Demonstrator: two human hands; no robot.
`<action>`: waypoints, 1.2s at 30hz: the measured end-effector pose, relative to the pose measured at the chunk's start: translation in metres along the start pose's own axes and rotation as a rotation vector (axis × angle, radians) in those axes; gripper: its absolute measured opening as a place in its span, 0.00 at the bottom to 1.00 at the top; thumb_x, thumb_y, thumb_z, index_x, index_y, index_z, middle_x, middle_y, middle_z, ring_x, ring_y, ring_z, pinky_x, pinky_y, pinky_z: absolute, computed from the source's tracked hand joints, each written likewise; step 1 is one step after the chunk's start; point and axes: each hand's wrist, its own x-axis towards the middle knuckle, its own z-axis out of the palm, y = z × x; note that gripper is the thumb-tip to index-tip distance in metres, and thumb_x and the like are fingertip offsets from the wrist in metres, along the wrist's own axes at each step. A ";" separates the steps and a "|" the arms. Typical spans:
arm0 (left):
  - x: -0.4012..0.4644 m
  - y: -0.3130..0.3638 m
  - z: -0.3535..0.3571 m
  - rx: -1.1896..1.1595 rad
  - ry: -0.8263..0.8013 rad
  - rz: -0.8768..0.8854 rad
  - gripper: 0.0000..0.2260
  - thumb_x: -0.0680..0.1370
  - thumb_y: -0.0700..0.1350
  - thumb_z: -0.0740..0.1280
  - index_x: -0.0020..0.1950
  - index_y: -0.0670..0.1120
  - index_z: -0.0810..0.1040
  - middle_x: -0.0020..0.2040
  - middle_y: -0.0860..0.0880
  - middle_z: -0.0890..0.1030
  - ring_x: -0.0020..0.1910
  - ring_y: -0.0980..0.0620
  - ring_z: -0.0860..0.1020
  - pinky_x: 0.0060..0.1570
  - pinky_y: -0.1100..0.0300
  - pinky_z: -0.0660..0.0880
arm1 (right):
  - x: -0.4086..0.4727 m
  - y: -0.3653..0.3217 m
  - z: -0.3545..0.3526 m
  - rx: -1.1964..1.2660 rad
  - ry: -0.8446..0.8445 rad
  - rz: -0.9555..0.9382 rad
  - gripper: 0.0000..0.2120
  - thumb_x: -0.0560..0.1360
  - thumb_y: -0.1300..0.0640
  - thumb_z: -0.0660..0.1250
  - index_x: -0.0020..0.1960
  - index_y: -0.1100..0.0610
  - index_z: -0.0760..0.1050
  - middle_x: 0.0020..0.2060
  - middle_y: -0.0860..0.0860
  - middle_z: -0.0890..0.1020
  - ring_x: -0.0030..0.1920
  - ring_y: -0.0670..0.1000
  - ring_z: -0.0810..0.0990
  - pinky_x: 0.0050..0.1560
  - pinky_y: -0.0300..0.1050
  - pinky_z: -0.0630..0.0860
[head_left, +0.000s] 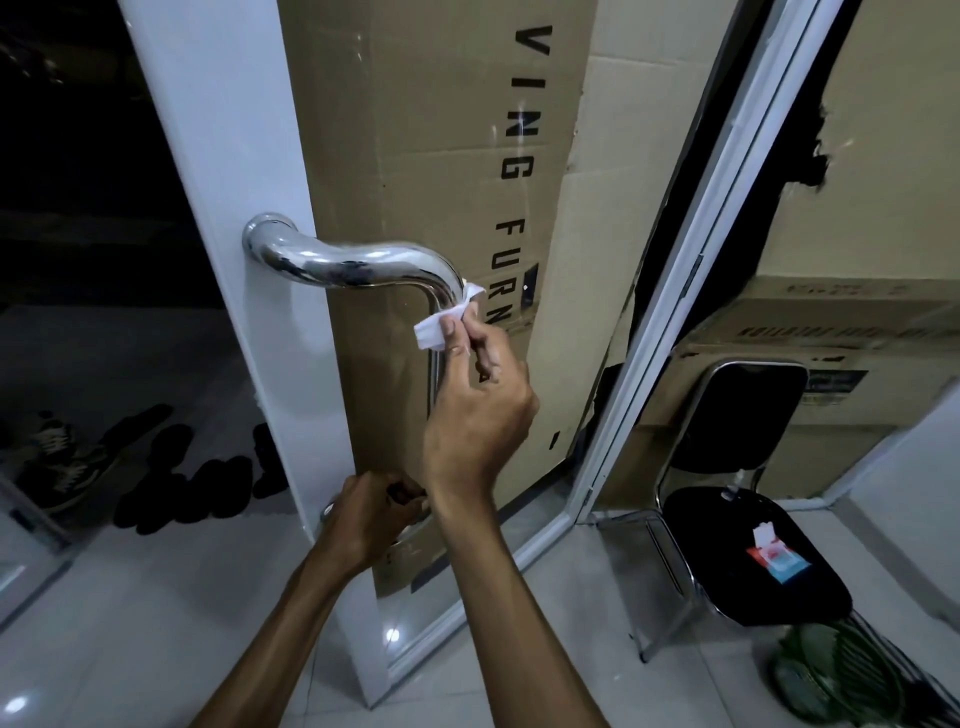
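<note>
A polished chrome pull handle (332, 262) is fixed to the white frame of a glass door (218, 171). My right hand (475, 410) pinches a small white wipe (441, 325) and presses it against the handle's upper bend, where the bar turns downward. My left hand (371, 519) grips the lower end of the same handle near its bottom mount. The vertical bar between the hands is mostly hidden by my right hand.
Flattened cardboard (431, 130) lines the glass behind the handle. A black folding chair (748, 551) stands at the right with a packet of wipes (776, 558) on its seat. Shoes (57, 457) lie outside at the left. Green leaves (826, 675) sit at lower right.
</note>
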 end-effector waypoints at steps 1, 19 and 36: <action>0.000 -0.001 0.000 -0.005 -0.009 -0.004 0.16 0.78 0.42 0.75 0.34 0.57 0.76 0.32 0.55 0.80 0.34 0.52 0.81 0.41 0.53 0.81 | -0.002 0.002 -0.001 -0.008 -0.002 0.000 0.14 0.79 0.45 0.68 0.61 0.50 0.84 0.50 0.46 0.86 0.51 0.43 0.83 0.41 0.31 0.80; 0.001 -0.005 0.002 -0.053 -0.026 -0.020 0.10 0.78 0.45 0.75 0.38 0.54 0.81 0.33 0.55 0.82 0.33 0.56 0.82 0.39 0.50 0.83 | 0.015 -0.006 0.002 -0.032 0.000 -0.136 0.15 0.78 0.50 0.70 0.61 0.54 0.85 0.50 0.50 0.84 0.49 0.40 0.80 0.44 0.24 0.75; 0.004 -0.009 0.005 -0.042 -0.038 -0.108 0.06 0.76 0.56 0.76 0.43 0.56 0.84 0.37 0.59 0.84 0.40 0.57 0.82 0.45 0.52 0.81 | 0.045 -0.010 -0.005 0.122 -0.262 -0.172 0.15 0.78 0.56 0.74 0.65 0.50 0.82 0.56 0.45 0.84 0.57 0.48 0.80 0.56 0.46 0.82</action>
